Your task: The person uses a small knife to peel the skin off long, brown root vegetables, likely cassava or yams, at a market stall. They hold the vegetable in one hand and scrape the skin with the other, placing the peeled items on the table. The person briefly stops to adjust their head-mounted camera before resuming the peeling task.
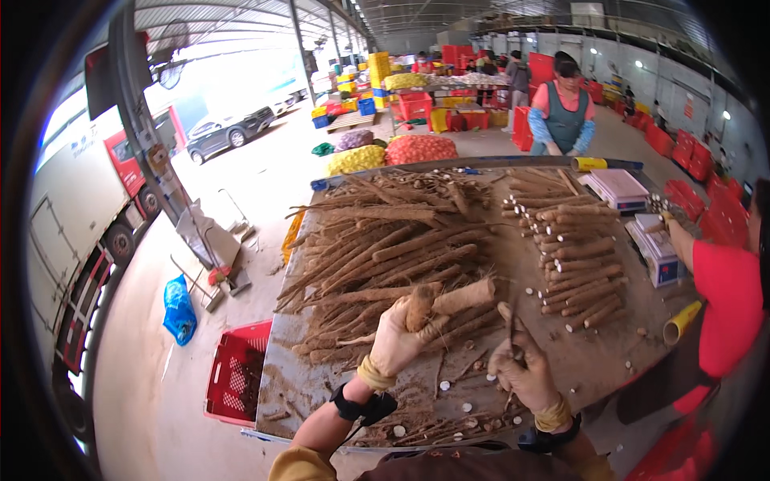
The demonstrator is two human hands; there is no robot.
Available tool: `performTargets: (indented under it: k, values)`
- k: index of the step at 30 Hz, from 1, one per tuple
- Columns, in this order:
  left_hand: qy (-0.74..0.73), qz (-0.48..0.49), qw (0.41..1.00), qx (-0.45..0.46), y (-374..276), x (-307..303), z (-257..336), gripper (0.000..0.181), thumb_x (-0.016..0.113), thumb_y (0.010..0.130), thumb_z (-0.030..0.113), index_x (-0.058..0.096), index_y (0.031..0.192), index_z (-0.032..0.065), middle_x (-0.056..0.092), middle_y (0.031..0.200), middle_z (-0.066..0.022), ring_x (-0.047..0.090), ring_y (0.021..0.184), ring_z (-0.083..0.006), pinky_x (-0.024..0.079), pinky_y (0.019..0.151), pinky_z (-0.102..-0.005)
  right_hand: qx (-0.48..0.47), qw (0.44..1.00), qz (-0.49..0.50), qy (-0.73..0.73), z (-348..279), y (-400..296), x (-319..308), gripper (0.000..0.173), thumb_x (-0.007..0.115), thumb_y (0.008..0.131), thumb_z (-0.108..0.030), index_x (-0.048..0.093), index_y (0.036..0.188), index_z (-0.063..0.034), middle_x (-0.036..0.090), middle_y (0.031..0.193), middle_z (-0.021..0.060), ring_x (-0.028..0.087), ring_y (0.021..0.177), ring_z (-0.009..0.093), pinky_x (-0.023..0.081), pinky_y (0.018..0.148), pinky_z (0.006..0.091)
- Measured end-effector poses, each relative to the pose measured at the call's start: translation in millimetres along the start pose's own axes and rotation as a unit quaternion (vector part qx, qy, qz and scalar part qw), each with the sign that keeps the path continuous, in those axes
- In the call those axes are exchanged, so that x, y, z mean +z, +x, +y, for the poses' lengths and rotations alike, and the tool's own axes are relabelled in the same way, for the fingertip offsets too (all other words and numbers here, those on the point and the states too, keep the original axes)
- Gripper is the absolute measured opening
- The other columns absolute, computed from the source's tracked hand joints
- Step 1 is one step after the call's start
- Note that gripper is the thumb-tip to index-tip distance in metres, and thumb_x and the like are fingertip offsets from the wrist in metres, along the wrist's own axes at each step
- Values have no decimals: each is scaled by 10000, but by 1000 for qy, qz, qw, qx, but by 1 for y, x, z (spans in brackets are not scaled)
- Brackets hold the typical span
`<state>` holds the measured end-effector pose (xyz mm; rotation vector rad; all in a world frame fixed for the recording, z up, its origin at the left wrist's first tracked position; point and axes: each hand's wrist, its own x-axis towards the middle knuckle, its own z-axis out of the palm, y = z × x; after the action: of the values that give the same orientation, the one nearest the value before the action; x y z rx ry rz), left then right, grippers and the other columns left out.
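My gloved left hand (394,340) grips brown, hairy yam roots over the heap. A rounded yam end (419,308) rises between the fingers. A thicker yam piece (466,296) points right from beside the thumb; whether both are one root I cannot tell. To the right, my gloved right hand (523,370) is closed around a knife (513,321), its thin dark blade seen nearly edge-on. A large pile of long yams (385,252) lies beyond both hands. Trimmed yams (580,264) with white cut ends are stacked at the right.
White cut slices (445,385) and root scraps litter the metal table (283,379). A red crate (237,373) stands left of it. At right, a co-worker in red (728,300) reaches to a scale (656,249). Another person (565,114) stands at the far edge.
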<state>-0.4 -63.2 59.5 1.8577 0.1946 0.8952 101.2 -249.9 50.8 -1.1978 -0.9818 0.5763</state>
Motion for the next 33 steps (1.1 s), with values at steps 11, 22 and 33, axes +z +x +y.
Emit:
performTargets:
  k: [11,22,33]
  values:
    - [334,12,929,159,-27,11,18,399,656,631,164,572,1019,128,571,897,-13,489,809,-207,345,761,-330,148,973,-72,165,-3,-1,6,637,563,828,-233,184,1340,-213,526,742,25,421,462,60,368,405,190]
    - [304,-4,949,90,-34,3,-2,422,664,661,176,536,1057,107,565,904,-71,496,868,-259,343,791,-356,262,940,44,214,21,10,11,177,551,834,-277,464,841,-123,451,562,-15,341,355,42,243,291,184]
    - [301,-84,947,80,-37,7,-2,431,637,623,128,541,1042,90,513,850,-94,483,822,-271,403,728,-358,67,983,-164,-55,13,0,15,745,587,806,-107,103,1369,-179,419,684,-33,383,572,54,373,569,183]
